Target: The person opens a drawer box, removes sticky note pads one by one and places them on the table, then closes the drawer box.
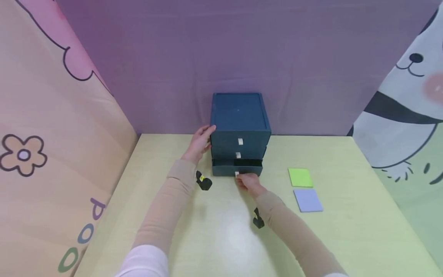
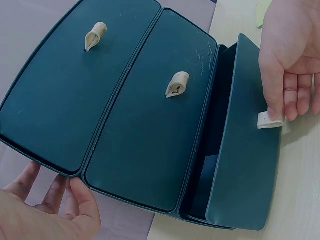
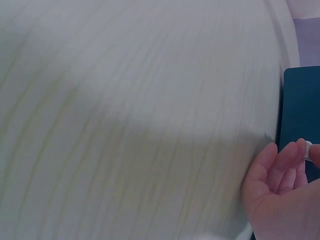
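A dark blue-green cabinet of three stacked drawers (image 1: 238, 111) stands at the back of the table. Its bottom drawer (image 1: 221, 170) is partly pulled out, and a flat piece inside it shows in the left wrist view. My right hand (image 1: 250, 182) pinches the pale pull tab (image 2: 269, 120) on that drawer's front between thumb and fingers. Against the cabinet's left side rests my left hand (image 1: 199, 144), its fingertips (image 2: 82, 197) touching the edge near the top two drawers. Both upper drawers are closed, each with a pale loop tab (image 2: 177, 84).
A green sticky-note pad (image 1: 300, 177) and a lilac pad (image 1: 308, 200) lie right of the cabinet on the light wooden table (image 1: 221, 246). Behind the cabinet hangs a purple cloth (image 1: 242, 46). Printed cloths flank the table on both sides.
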Action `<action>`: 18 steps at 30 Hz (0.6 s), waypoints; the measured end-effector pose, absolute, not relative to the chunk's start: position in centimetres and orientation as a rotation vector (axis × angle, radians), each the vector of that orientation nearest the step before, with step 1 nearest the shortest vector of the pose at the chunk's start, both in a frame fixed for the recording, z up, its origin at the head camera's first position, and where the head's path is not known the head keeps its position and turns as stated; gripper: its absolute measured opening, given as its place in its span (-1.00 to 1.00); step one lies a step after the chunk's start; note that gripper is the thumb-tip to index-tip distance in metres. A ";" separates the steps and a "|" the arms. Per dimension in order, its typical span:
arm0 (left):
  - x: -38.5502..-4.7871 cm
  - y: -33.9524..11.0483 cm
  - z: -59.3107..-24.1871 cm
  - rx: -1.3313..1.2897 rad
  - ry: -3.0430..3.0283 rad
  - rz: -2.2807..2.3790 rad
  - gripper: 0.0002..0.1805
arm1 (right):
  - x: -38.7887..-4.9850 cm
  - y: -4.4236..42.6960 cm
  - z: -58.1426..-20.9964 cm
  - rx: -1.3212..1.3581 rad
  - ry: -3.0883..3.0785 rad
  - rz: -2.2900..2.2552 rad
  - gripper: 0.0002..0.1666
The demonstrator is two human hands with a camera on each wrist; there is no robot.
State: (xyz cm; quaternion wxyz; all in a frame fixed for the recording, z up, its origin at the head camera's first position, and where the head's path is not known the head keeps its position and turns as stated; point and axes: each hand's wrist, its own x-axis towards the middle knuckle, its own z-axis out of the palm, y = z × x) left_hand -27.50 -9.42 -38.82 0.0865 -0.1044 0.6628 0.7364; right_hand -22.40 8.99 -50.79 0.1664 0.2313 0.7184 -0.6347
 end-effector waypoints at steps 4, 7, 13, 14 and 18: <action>-27.5 -9.4 -38.8 -0.317 1.971 2.196 -0.33 | -22.3 9.1 -50.6 0.678 2.034 -1.795 -0.68; -27.4 -9.4 -38.9 -0.321 1.965 2.203 -0.33 | -22.2 9.1 -50.6 0.688 2.025 -1.793 -0.67; -27.4 -9.3 -38.7 -0.313 1.959 2.211 -0.34 | -22.2 9.3 -50.6 0.683 2.011 -1.788 -0.66; -27.3 -9.3 -38.7 -0.311 1.958 2.211 -0.34 | -22.2 9.3 -50.6 0.678 2.010 -1.785 -0.66; -27.3 -9.4 -38.6 -0.315 1.953 2.209 -0.34 | -22.1 9.5 -50.7 0.643 2.019 -1.781 -0.68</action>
